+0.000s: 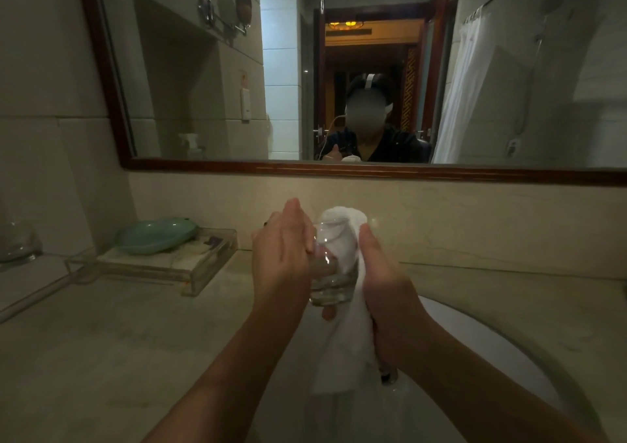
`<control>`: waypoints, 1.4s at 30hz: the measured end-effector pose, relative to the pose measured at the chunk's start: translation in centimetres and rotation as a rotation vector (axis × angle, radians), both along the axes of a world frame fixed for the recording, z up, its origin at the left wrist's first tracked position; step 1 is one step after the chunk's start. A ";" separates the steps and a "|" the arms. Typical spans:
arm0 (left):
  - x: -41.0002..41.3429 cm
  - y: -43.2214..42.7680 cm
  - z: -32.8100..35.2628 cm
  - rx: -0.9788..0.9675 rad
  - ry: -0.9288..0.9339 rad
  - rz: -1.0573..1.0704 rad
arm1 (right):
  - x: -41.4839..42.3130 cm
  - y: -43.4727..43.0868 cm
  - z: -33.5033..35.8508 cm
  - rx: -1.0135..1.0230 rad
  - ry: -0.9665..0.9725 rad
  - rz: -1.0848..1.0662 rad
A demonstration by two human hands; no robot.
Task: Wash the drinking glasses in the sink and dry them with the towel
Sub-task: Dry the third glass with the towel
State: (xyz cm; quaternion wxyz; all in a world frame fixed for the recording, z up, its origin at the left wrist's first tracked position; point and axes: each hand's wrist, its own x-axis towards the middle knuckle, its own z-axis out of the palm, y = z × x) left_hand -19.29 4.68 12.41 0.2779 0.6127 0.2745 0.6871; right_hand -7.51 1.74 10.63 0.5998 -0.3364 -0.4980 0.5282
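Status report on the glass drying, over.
Left hand grips the glass. Right hand holds the towel, bunched into the glass mouth. Both above the sink, nothing blocking.

Left hand grips a clear glass above the sink, right hand holds a white towel stuffed into it, rest hanging down. Green dish on a clear tray off left.

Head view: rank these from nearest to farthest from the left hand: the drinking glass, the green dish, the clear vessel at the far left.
1. drinking glass: gripped by the left hand, towel stuffed inside.
2. green dish: off to the hand's left, on the clear tray.
3. clear vessel: at the view's far left edge.
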 end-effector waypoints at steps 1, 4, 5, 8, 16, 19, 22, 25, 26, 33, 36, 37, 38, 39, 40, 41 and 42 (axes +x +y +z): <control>-0.1 0.1 0.0 0.050 0.110 0.075 | -0.2 -0.1 0.0 0.069 -0.016 -0.082; 0.5 -0.2 0.0 0.201 0.348 0.254 | -0.8 -0.4 -0.1 0.263 -0.199 -0.340; 1.0 -0.5 0.2 0.172 0.303 0.293 | -1.0 -0.5 -0.3 0.295 -0.281 -0.394; 1.9 -0.7 0.2 -0.033 0.053 0.266 | -1.5 -1.0 -0.4 0.238 -0.298 -0.364; 0.5 -0.6 1.4 -0.346 -0.269 -0.179 | -0.5 -1.4 0.5 -0.064 0.106 0.125; 0.7 -0.3 1.1 -0.176 -0.161 -0.186 | -0.6 -1.0 0.2 -0.065 0.146 0.109; 0.4 0.2 0.1 0.087 -0.028 0.021 | -0.7 -0.6 -0.1 0.073 0.085 -0.116; 1.2 0.0 -0.8 0.320 0.321 0.348 | -1.4 -0.9 0.1 0.237 -0.044 -0.358; 1.7 -0.3 -1.0 0.301 0.314 0.369 | -1.6 -1.1 0.0 0.285 -0.120 -0.404; 1.1 -0.9 0.0 -0.236 -0.131 -0.086 | -2.0 -1.6 0.2 0.232 -0.181 -0.347; 0.0 -0.1 0.1 -0.490 -0.232 -0.287 | -1.6 -1.6 0.5 0.109 -0.056 -0.176; -0.1 0.2 0.2 -0.513 -0.259 -0.340 | -1.5 -1.5 0.4 0.066 -0.016 -0.112; -0.1 0.3 0.2 -0.508 -0.275 -0.374 | -1.4 -1.5 0.3 0.016 0.035 -0.049; 0.0 0.3 0.3 -0.483 -0.271 -0.388 | -1.4 -1.5 0.3 -0.028 0.085 -0.006; 0.2 0.3 0.3 -0.465 -0.265 -0.393 | -1.3 -1.4 0.2 -0.064 0.128 0.017; 0.4 0.3 0.3 -0.447 -0.263 -0.398 | -1.2 -1.3 0.1 -0.099 0.163 0.041; 0.6 0.3 0.1 -0.443 -0.264 -0.411 | -1.1 -1.3 0.0 -0.126 0.208 0.075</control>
